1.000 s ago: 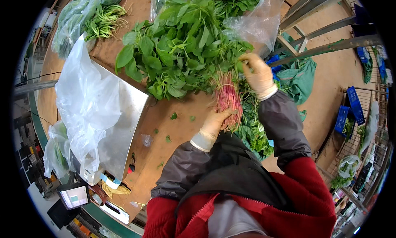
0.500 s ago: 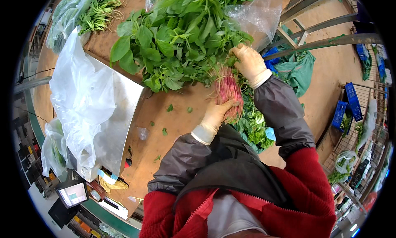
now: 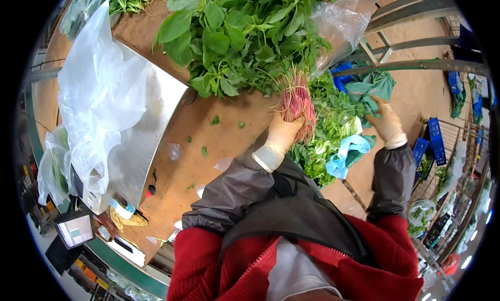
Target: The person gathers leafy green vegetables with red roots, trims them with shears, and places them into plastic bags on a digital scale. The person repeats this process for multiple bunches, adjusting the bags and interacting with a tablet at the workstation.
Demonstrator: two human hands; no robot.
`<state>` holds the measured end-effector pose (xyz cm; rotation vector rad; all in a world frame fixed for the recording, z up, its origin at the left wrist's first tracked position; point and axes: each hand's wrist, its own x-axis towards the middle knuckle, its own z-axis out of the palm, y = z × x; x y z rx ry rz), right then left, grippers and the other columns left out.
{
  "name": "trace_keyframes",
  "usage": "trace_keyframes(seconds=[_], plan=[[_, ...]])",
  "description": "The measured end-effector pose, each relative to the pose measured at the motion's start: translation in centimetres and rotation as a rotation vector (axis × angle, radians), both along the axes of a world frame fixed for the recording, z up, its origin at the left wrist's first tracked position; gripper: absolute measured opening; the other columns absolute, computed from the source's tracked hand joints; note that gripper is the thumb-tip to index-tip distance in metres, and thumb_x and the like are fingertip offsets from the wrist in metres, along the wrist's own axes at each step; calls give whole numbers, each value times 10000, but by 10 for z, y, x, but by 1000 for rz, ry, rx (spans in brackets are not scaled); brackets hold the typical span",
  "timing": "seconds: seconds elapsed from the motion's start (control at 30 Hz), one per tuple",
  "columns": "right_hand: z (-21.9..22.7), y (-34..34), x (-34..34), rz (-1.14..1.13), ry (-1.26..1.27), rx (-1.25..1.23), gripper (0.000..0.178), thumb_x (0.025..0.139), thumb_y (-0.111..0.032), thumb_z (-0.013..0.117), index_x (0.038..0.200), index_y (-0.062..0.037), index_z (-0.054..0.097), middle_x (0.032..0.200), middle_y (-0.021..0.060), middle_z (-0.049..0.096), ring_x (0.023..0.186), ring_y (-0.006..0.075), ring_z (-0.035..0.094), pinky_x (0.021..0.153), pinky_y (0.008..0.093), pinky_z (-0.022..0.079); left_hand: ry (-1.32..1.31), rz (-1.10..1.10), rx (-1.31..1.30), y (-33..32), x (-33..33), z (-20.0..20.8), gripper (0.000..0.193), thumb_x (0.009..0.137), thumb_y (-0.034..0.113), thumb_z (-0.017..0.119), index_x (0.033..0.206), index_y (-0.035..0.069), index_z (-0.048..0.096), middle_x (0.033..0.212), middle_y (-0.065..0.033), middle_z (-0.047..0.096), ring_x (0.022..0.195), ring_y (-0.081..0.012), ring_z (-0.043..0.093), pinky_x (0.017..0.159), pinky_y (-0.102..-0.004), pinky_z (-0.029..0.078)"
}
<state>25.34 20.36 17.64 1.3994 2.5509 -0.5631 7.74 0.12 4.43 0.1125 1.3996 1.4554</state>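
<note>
A large bunch of leafy greens (image 3: 229,38) lies across the table, its pinkish-red stems (image 3: 297,100) pointing toward me and bound by a thin tie. My left hand (image 3: 283,134), in a pale glove, is closed around the stem ends from the left. Off to the right, my gloved right hand (image 3: 386,121) is apart from the bunch, fingers spread, beside a dark green bag (image 3: 377,87). Between the hands, below the table edge, are loose lighter greens (image 3: 330,116) with a light blue strip of plastic (image 3: 346,152) on them.
A metal-topped scale (image 3: 166,87) covered partly by clear plastic bags (image 3: 99,103) stands on the left, with a small screen (image 3: 75,230) nearer me. Leaf scraps dot the wooden table (image 3: 229,155). Metal bars (image 3: 416,66) rise at the right; blue crates (image 3: 436,139) are beyond.
My right hand has let go of the bunch and swung right and toward me, over to the green bag. My left hand still grips the stems. The view has shifted slightly.
</note>
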Motion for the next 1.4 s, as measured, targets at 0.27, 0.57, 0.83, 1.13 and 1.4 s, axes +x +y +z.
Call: trace_keyframes(seconds=[0.27, 0.57, 0.83, 1.13, 1.4], plan=[[-68, -71, -170, 253, 519, 94, 273, 736, -232, 701, 948, -67, 652, 872, 130, 581, 842, 303, 590, 747, 356, 482, 218, 90, 63, 13, 5, 4, 412, 778, 67, 689, 1145, -24, 526, 1082, -101, 624, 991, -203, 587, 858, -318, 464], [-41, -42, -144, -355, 1009, -814, 148, 824, -96, 684, 910, 12, 630, 809, 68, 666, 686, 131, 631, 630, 223, 495, 278, 6, -169, 11, 13, 10, 385, 754, 102, 717, 1083, -18, 560, 1017, -117, 650, 899, -219, 620, 819, -322, 475], [-16, -58, -140, 443, 434, -360, 454, 756, -134, 678, 1197, -152, 569, 981, 115, 637, 868, 216, 618, 802, 327, 491, 289, 18, -190, 13, 11, 31, 438, 754, 95, 711, 1113, -38, 498, 1039, -142, 639, 962, -228, 615, 831, -326, 479], [-21, -56, -168, 588, 108, -315, 272, 773, -272, 665, 952, -67, 654, 920, 127, 628, 852, 321, 607, 755, 376, 476, 438, -150, -139, 13, 16, -12, 539, 839, 238, 594, 1220, -37, 330, 1156, -206, 579, 1075, -334, 559, 904, -379, 442], [-86, -86, -203, 853, -214, 488, 179, 704, -223, 683, 810, -81, 659, 829, 108, 645, 782, 286, 647, 666, 378, 520, 1292, -402, -295, 15, 23, -14, 628, 827, 331, 594, 1301, 32, 310, 1129, -200, 599, 1038, -351, 577, 844, -407, 465]])
